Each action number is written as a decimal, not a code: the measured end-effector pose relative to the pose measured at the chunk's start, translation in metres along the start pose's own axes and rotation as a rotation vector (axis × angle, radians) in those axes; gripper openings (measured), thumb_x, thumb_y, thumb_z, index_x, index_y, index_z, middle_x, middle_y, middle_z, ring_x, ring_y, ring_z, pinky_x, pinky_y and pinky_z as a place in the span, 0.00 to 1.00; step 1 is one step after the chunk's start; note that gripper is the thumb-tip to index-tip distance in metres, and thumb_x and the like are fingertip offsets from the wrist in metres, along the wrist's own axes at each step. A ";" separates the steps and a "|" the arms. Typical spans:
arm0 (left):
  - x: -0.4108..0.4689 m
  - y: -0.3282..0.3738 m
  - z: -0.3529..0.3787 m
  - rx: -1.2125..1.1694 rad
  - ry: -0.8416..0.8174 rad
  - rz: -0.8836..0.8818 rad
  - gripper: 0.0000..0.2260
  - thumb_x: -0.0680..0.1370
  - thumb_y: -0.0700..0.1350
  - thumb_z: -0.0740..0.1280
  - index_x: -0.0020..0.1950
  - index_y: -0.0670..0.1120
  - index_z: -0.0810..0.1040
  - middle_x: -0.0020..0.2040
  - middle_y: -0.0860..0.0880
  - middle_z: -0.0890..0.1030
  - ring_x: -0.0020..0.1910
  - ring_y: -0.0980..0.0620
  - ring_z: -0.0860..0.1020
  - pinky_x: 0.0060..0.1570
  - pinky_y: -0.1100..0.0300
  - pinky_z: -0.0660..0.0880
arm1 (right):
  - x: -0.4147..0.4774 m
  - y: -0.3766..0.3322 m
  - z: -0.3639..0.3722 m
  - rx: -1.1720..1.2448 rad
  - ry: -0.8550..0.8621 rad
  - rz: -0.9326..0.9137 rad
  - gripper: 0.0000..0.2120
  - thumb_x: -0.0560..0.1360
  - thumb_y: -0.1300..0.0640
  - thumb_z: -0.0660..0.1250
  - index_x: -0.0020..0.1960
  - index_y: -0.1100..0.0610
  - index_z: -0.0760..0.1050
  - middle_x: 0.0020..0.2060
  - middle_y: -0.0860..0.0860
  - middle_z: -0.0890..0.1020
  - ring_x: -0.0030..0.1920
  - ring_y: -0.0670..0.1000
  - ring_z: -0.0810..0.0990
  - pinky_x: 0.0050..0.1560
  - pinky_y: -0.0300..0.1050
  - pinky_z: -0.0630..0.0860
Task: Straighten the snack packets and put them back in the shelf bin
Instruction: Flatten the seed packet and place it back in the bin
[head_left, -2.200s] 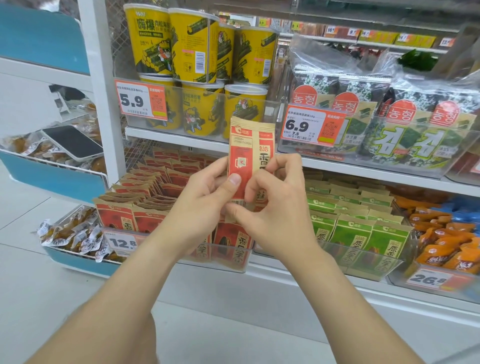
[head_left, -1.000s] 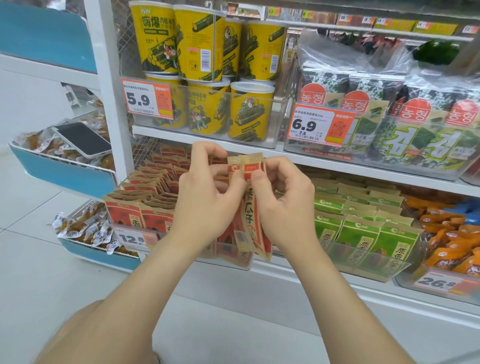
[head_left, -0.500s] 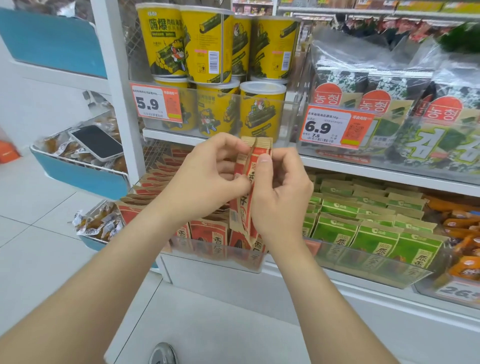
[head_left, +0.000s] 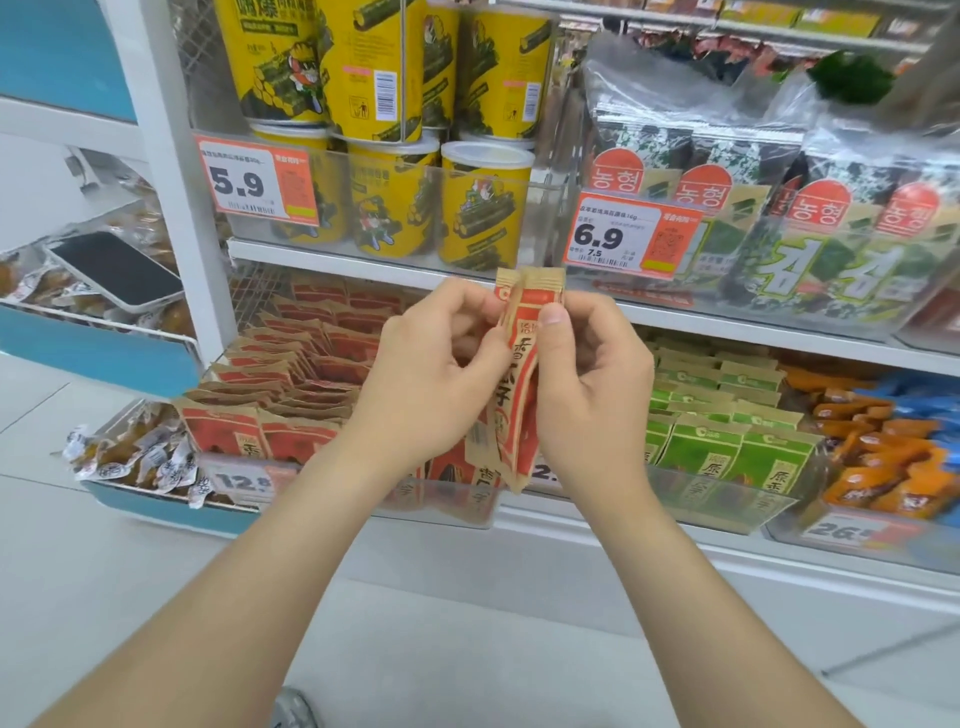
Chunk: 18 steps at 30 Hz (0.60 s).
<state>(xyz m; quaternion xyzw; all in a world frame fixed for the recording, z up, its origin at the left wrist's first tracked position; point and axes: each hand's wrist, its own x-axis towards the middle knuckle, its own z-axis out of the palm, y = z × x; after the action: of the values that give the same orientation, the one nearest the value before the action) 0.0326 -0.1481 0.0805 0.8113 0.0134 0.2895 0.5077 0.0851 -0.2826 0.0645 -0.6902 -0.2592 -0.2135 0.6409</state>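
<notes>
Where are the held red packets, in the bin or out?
Out: the left hand and right hand pinch the red packets upright in front of the clear bin.

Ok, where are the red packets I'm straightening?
The red packets are centre of the head view, held upright between the left hand and right hand, in front of the shelf bin, below the yellow tubs.

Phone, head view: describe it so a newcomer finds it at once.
Left of the white shelf upright, a blue-fronted side basket holds brown snacks. The phone lies on top of them. It alone is a flat black slab with a white rim.
</notes>
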 end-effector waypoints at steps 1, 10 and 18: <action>-0.001 0.000 0.001 -0.017 -0.004 -0.012 0.02 0.83 0.42 0.71 0.55 0.47 0.81 0.46 0.55 0.89 0.46 0.52 0.88 0.54 0.47 0.84 | -0.001 -0.001 -0.002 0.012 -0.009 0.026 0.07 0.87 0.58 0.65 0.56 0.57 0.82 0.44 0.48 0.86 0.44 0.50 0.85 0.47 0.55 0.81; -0.007 0.013 0.009 -0.147 -0.010 -0.140 0.05 0.87 0.46 0.66 0.61 0.52 0.80 0.53 0.52 0.89 0.53 0.52 0.87 0.56 0.47 0.83 | 0.001 -0.016 -0.006 0.303 -0.118 0.328 0.04 0.82 0.57 0.74 0.54 0.57 0.82 0.43 0.54 0.88 0.41 0.49 0.85 0.41 0.45 0.81; -0.020 0.025 0.024 -0.313 0.005 -0.172 0.15 0.90 0.50 0.58 0.58 0.40 0.76 0.42 0.48 0.79 0.39 0.53 0.77 0.34 0.59 0.76 | -0.006 -0.019 -0.006 0.437 -0.200 0.418 0.07 0.85 0.54 0.68 0.54 0.57 0.75 0.33 0.49 0.78 0.32 0.46 0.74 0.30 0.43 0.74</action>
<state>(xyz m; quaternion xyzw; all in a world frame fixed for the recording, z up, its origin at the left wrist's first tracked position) 0.0210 -0.1865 0.0847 0.7174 0.0387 0.2455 0.6508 0.0685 -0.2886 0.0760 -0.5921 -0.2133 0.0523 0.7754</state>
